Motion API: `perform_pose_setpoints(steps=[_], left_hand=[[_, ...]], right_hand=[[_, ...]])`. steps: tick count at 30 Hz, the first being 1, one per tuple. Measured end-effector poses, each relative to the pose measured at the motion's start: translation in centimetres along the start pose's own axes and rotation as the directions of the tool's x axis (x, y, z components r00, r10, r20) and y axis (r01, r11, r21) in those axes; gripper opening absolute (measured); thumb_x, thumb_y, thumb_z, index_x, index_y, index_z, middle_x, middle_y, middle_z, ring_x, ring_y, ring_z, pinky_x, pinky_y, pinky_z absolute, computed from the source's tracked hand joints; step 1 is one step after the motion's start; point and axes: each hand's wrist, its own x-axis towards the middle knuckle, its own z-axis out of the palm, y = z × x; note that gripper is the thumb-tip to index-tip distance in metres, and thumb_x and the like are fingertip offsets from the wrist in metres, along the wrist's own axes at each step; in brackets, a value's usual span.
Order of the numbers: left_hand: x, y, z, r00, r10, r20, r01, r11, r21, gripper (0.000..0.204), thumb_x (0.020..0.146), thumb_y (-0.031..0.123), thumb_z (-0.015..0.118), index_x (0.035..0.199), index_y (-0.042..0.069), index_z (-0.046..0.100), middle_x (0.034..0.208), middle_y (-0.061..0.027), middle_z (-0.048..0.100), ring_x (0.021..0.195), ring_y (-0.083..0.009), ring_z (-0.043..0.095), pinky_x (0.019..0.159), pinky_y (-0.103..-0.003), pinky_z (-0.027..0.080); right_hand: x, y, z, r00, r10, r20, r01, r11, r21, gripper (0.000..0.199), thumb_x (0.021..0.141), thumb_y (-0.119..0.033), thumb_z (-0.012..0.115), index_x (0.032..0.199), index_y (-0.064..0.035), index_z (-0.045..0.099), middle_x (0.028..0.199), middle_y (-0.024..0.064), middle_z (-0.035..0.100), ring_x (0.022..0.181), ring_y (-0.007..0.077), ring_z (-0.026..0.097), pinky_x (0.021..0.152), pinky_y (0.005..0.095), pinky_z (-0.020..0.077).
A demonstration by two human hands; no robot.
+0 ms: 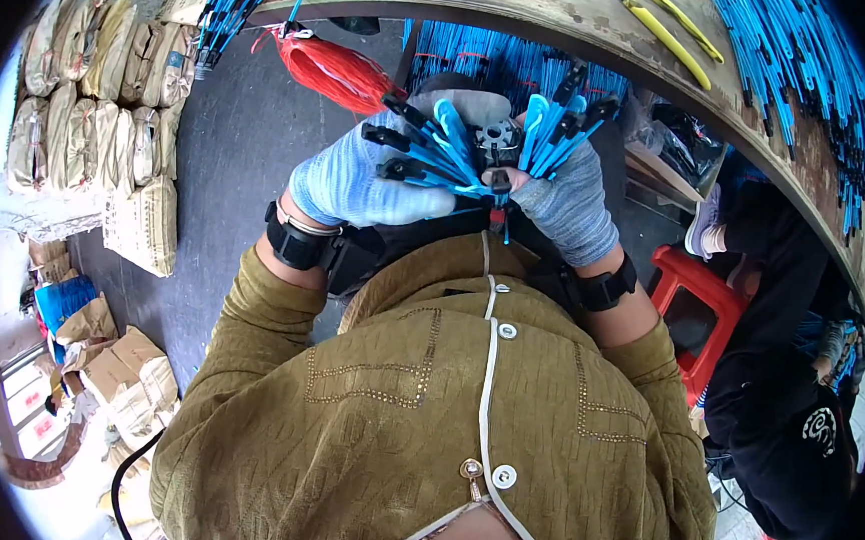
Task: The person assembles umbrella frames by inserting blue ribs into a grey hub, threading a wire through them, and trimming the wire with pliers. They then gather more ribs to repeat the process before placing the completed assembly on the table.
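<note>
Both my hands wear grey-blue knitted gloves and meet in front of my chest. My left hand (374,181) is closed round several blue ribs (438,158) with black end pieces, which fan out to the left. On the other side, my right hand (573,202) grips more blue ribs (551,150), their black ends pointing up; its bare thumb tip presses near the middle. Between the hands sits a small notched black hub (498,136). Together these parts look like an umbrella frame. The gloves hide where the ribs join the hub.
A wooden bench (551,5) curves across the far side, bearing yellow-handled pliers (670,36) and bundled blue rods (799,55). A red strand bundle (336,68) hangs at its edge. Right stand a red stool (696,299) and a person in black (780,395). Wrapped packs (104,97) are stacked left.
</note>
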Motion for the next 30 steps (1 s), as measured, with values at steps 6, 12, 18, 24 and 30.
perform_pose_setpoints(steps=[6, 12, 18, 24, 30], left_hand=[[1.5, -0.9, 3.2, 0.965, -0.153, -0.212, 0.147, 0.988, -0.045, 0.036, 0.073, 0.016, 0.073, 0.102, 0.001, 0.058, 0.095, -0.0055, 0.063, 0.087, -0.013, 0.058, 0.078, -0.026, 0.046], [2.0, -0.3, 4.3, 0.956, -0.289, -0.054, 0.271, 0.938, -0.214, 0.036, 0.071, 0.015, 0.075, 0.101, 0.002, 0.06, 0.091, -0.0046, 0.063, 0.084, -0.0114, 0.059, 0.075, -0.025, 0.047], [3.6, 0.1, 4.0, 0.967, -0.25, 0.042, 0.253, 0.964, -0.087, 0.03, 0.07, 0.014, 0.075, 0.096, 0.002, 0.063, 0.087, -0.0042, 0.064, 0.08, -0.0103, 0.06, 0.073, -0.024, 0.048], [3.2, -1.2, 4.2, 0.962, -0.267, 0.056, 0.272, 0.922, -0.277, 0.031, 0.068, 0.006, 0.075, 0.095, 0.001, 0.06, 0.092, -0.0067, 0.062, 0.084, -0.0144, 0.059, 0.074, -0.027, 0.048], [3.2, -1.7, 4.7, 0.988, -0.15, 0.025, 0.15, 0.942, -0.299, 0.029, 0.071, 0.005, 0.072, 0.097, -0.001, 0.06, 0.094, -0.0079, 0.063, 0.086, -0.0159, 0.06, 0.075, -0.028, 0.049]], right_hand=[[-1.1, 0.7, -0.7, 0.99, 0.138, 0.01, -0.139, 0.984, 0.113, 0.06, 0.066, -0.024, 0.078, 0.113, -0.0013, 0.05, 0.098, 0.0047, 0.058, 0.089, 0.0133, 0.054, 0.079, 0.0288, 0.0448], [-1.7, 1.3, -5.9, 0.871, 0.244, 0.426, -0.468, 0.675, 0.571, 0.055, 0.069, -0.031, 0.076, 0.11, -0.0021, 0.053, 0.092, 0.0039, 0.06, 0.086, 0.0125, 0.055, 0.079, 0.026, 0.0437], [2.1, -1.4, -8.0, 0.661, 0.329, 0.674, -0.54, 0.832, 0.124, 0.045, 0.07, -0.029, 0.075, 0.101, -0.0019, 0.057, 0.089, 0.0016, 0.061, 0.084, 0.0115, 0.055, 0.078, 0.0237, 0.0429], [0.9, -2.4, -7.0, 0.809, 0.195, 0.555, -0.205, 0.978, -0.044, 0.029, 0.069, -0.019, 0.075, 0.087, -0.0032, 0.06, 0.081, 0.0034, 0.06, 0.078, 0.0132, 0.056, 0.073, 0.0259, 0.0439], [-0.6, -0.9, -5.9, 0.954, 0.084, 0.289, -0.096, 0.995, 0.027, 0.027, 0.066, -0.015, 0.075, 0.085, -0.0033, 0.059, 0.077, 0.0045, 0.057, 0.077, 0.0143, 0.055, 0.073, 0.0264, 0.0435]])
